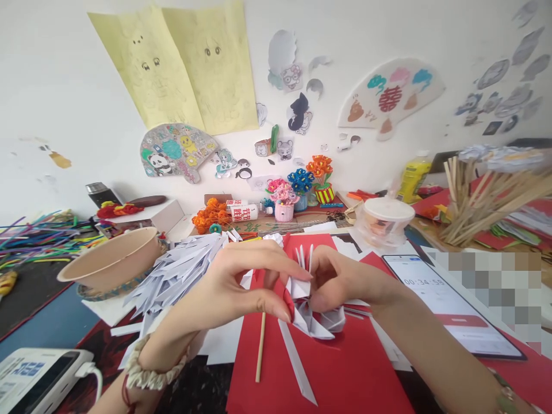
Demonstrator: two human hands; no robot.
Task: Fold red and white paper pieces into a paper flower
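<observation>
Both of my hands are at a folded white paper piece [317, 325], built of several pointed, interlocked paper units, above a red sheet [345, 379]. My left hand [254, 276] grips its left side between thumb and fingers, near a small red part at the edge. From the right, my right hand [334, 279] pinches the same piece, thumb against its middle. Narrow white points stick up between the two hands. On the red sheet lie a thin wooden stick [261, 348] and a white paper strip [297, 362].
A heap of folded white paper units [176, 270] lies left, beside a beige bowl [110, 256]. At right are a phone [452, 305] showing a timer, a lidded tub [383, 221] and wooden sticks [474, 201]. Pipe-cleaner flowers [301, 181] stand by the wall. A white device [47, 379] sits front left.
</observation>
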